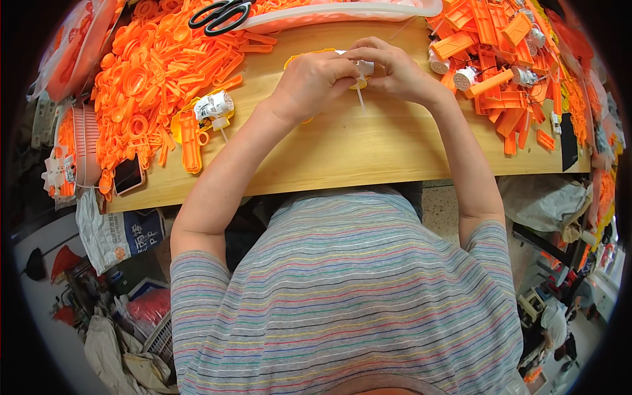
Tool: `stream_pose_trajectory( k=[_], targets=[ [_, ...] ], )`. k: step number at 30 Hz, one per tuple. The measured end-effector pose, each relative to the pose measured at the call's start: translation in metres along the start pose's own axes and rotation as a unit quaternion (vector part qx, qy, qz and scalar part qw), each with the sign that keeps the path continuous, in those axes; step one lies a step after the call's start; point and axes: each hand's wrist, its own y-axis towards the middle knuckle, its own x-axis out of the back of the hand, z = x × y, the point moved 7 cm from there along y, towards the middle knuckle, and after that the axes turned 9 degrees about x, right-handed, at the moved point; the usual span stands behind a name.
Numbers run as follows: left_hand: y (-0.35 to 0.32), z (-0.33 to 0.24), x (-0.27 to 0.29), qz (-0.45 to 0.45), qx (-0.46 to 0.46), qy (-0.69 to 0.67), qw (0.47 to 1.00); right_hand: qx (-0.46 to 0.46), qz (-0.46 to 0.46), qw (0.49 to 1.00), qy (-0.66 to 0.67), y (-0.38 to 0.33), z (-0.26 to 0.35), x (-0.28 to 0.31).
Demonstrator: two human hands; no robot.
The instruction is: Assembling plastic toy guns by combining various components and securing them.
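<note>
My left hand (317,80) and my right hand (399,71) meet above the far middle of the wooden table. Between their fingertips is a small white and yellow plastic assembly (364,68). A thin white stem hangs from it toward me. Yellow edges show behind my left hand, but my fingers hide most of the piece. Both hands have their fingers bent closed on it. Left of my left forearm lies a similar unit with a white cylinder (214,105), a yellow base and an orange strip (190,140) beside it.
Loose orange plastic parts (141,79) heap up at left, near black-handled scissors (245,9) and a phone (130,176). A white tray (368,9) lines the far edge. At right, orange housings (487,92) with white cylinders (465,78) are piled. A pink basket (86,135) stands far left.
</note>
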Motion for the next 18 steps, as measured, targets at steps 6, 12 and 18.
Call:
stream_pose_trajectory(
  k=[6, 12, 18],
  targets=[
    [0.008, -0.011, 0.001, 0.05, -0.005, 0.057, 0.997, -0.014, 0.0, 1.0, 0.017, 0.0, 0.0, 0.002],
    [0.008, 0.004, -0.009, 0.101, 0.049, 0.008, 0.994, -0.01, 0.013, 1.0, 0.01, -0.001, 0.003, -0.002],
    [-0.026, -0.011, -0.01, -0.015, -0.027, -0.006, 0.999, 0.067, -0.027, 0.995, -0.072, -0.011, 0.017, -0.011]
  ],
)
